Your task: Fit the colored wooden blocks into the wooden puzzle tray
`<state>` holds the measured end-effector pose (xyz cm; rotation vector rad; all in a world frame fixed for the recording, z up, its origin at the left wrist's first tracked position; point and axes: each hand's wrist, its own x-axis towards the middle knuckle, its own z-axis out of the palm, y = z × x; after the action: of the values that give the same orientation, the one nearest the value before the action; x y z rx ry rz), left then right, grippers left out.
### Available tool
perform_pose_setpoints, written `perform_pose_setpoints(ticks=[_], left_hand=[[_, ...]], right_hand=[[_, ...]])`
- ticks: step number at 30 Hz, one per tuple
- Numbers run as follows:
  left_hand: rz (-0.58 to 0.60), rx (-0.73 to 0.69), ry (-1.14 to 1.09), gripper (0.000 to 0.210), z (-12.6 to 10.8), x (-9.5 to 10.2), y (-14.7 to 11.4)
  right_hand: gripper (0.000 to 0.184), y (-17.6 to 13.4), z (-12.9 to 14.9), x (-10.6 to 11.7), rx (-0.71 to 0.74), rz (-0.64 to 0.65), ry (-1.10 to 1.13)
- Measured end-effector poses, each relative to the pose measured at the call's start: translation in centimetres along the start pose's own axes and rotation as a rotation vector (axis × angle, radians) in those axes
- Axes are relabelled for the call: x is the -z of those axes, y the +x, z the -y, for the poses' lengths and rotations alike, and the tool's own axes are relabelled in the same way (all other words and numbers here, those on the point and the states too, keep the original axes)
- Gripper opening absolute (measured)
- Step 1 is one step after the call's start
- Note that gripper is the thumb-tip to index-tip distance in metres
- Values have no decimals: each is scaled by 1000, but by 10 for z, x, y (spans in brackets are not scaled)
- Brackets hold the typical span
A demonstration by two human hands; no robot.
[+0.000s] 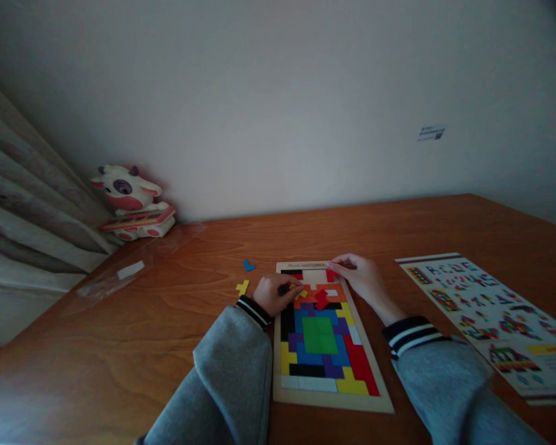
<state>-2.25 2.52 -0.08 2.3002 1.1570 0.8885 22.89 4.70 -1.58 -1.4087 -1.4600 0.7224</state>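
Note:
A wooden puzzle board (333, 400) lies on the table, mostly filled with flat colored block pieces. My left hand (274, 294) reaches over its upper left side, fingers closed at a yellow puzzle piece (301, 295). At the upper right corner is my right hand (361, 278), its thumb and fingertips pinched at a red puzzle piece (330, 276). Another red piece (321, 300) lies tilted on top of the orange ones. Bare wood shows in the board's top section, between the hands. Left of the board lie a loose blue piece (248, 266) and a loose yellow piece (242, 288).
A printed pattern sheet (486, 321) lies to the right on the wooden table (189, 296). At the back left, a toy cow with a keyboard (136, 207) stands by the curtain (23, 204). Clear plastic wrap (102, 290) lies near the left edge. The wall runs behind the table.

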Motion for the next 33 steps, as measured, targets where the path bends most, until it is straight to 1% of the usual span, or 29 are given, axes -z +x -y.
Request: perform_pose_setpoints(ticks=[5,10,13,19,22,26,29,33], left_hand=[[-3,5,-1,20,2,-1,0],[1,-4,-4,19,2,-1,0],[1,-12,-11,18,1,-1,0],[4,-2,-13,20,2,-1,0],[8,2,-1,20,3,-1,0],[5,-8,5,20,2,-1,1],[8,-23,1,19,2,0,1],[9,-18,6,18,1,0,1]], right_hand=[[32,-1,4,-2,-24,2,2],[27,0,3,2,40,135,-61],[25,1,2,3,81,187,-111],[24,2,-1,2,169,193,-195],[27,2,-2,2,195,202,-216],[30,2,0,7,192,253,-279],[28,0,4,13,184,290,-241],[27,-3,10,16,158,290,-216]])
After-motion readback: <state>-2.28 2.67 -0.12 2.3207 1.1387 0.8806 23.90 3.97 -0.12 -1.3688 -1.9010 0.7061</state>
